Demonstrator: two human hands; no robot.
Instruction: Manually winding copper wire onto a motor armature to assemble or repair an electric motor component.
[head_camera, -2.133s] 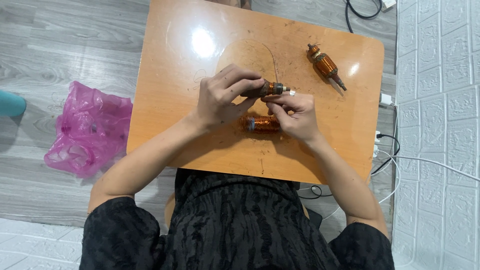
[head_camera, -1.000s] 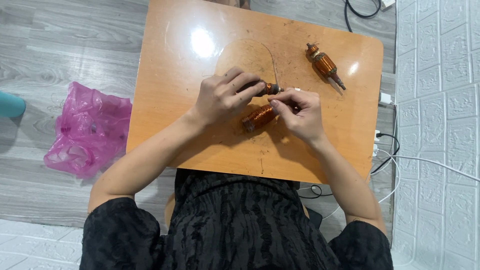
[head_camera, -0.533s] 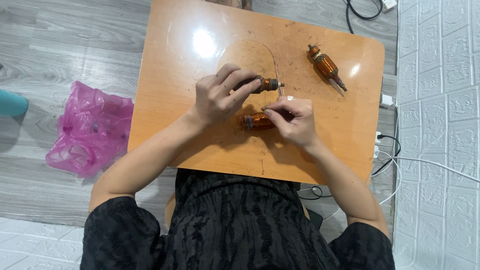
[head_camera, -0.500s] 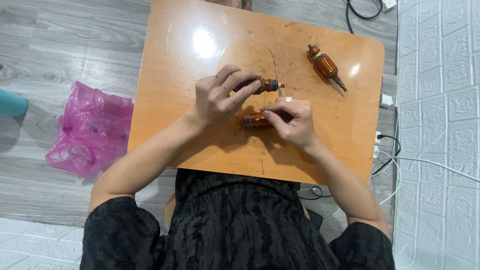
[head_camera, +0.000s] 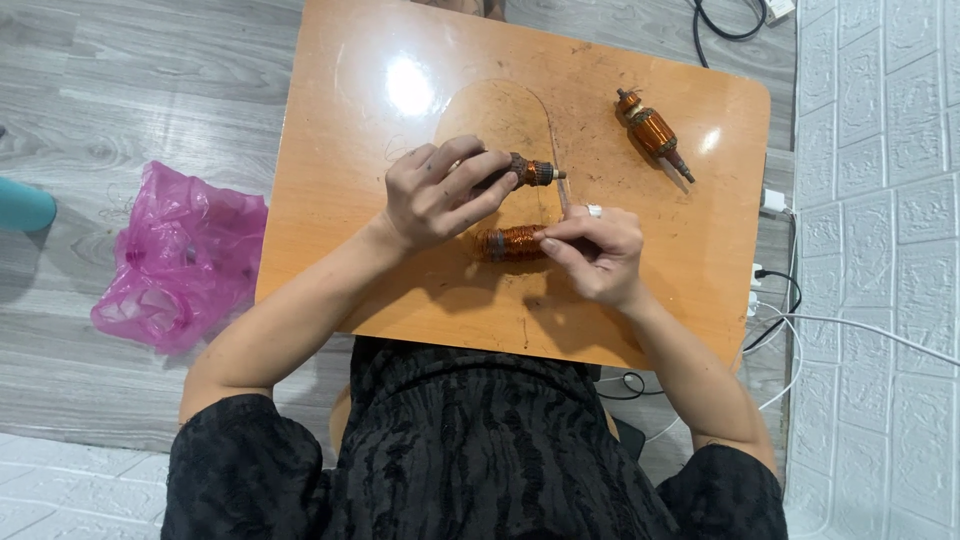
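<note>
At the far left a teal object (head_camera: 22, 205) pokes in at the edge, and nearer me a crumpled pink plastic bag (head_camera: 178, 258) lies on the grey floor beside my worktop (head_camera: 340, 150). My left hand (head_camera: 435, 195) is closed around a small motor armature (head_camera: 528, 172), its commutator end and shaft sticking out to the right past my fingertips. Just near of it, a copper-wound armature (head_camera: 508, 242) lies on the worktop. A second ago it sat tilted under my fingers; now it lies level, and my two hands have drawn a little apart. My right hand (head_camera: 598, 252) pinches narrow at the coil's right end, thumb and forefinger tips together on what I take to be a fine wire, too thin to see clearly. I judge the copper winding is being worked loose. Farther right and away from me, a third armature (head_camera: 652, 130) rests untouched, well apart. White cables (head_camera: 800, 320) trail off the right edge.
</note>
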